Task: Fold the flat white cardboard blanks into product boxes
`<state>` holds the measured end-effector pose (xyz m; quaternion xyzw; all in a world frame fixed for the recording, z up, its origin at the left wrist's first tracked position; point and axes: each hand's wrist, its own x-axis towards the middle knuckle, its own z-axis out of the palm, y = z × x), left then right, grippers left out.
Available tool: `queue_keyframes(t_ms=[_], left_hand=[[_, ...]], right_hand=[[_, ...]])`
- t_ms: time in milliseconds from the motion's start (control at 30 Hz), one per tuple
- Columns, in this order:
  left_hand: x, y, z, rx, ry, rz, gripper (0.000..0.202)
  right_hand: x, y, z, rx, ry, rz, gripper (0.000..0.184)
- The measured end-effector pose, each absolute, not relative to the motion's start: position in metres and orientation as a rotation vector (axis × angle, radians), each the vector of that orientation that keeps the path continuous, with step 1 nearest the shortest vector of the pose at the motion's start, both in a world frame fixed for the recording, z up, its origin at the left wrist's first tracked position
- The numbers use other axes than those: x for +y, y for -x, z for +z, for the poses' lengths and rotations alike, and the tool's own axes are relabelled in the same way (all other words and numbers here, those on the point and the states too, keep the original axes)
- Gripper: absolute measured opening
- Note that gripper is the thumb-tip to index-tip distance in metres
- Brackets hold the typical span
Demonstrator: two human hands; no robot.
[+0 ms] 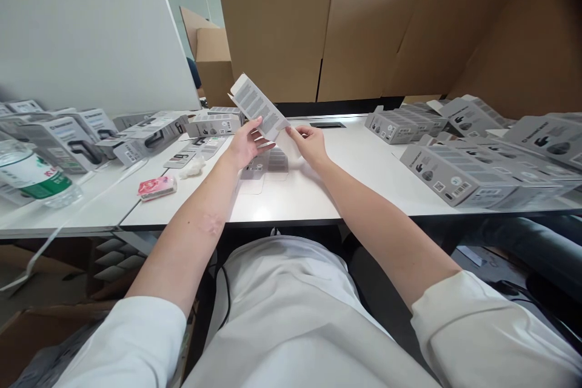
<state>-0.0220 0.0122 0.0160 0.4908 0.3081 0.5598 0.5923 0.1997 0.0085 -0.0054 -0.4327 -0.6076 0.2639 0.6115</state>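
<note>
Raised above the white table (364, 179) is a grey-and-white printed carton (259, 108), tilted with its flap end up and to the left. My left hand (245, 144) supports its lower edge, thumb against the printed face and fingers beneath. At the carton's lower right end, my right hand (311, 144) pinches the corner between thumb and fingers. Below both hands, a flat printed piece (266, 163) with clear edges lies on the tabletop. Whether anything is inside the carton cannot be seen.
Grey boxes (459, 173) are stacked at the right, with more boxes (68, 139) at the left. A plastic bottle (34, 173), a pink packet (157, 188) and crumpled white tissue (193, 167) lie to the left. Cardboard panels (277, 24) stand behind the table.
</note>
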Motion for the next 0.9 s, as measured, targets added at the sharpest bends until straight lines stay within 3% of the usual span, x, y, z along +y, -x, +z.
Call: queue_keyframes(t_ms=[200, 400, 633, 900], left_hand=[[0.026, 0.027, 0.016, 0.728, -1.015, 1.478, 0.081], [0.029, 0.024, 0.018, 0.690, -0.837, 1.558, 0.063], [0.028, 0.021, 0.018, 0.673, -0.792, 1.608, 0.059], [0.033, 0.022, 0.015, 0.670, -0.863, 1.588, 0.049]], right_hand=[[0.002, -0.197, -0.001, -1.390, 1.079, 0.792, 0.049], [0.002, -0.194, -0.001, -1.410, 1.174, 0.904, 0.043], [-0.001, -0.196, 0.000, -1.436, 1.192, 0.888, 0.031], [-0.011, -0.195, 0.007, -1.439, 1.287, 0.851, 0.032]])
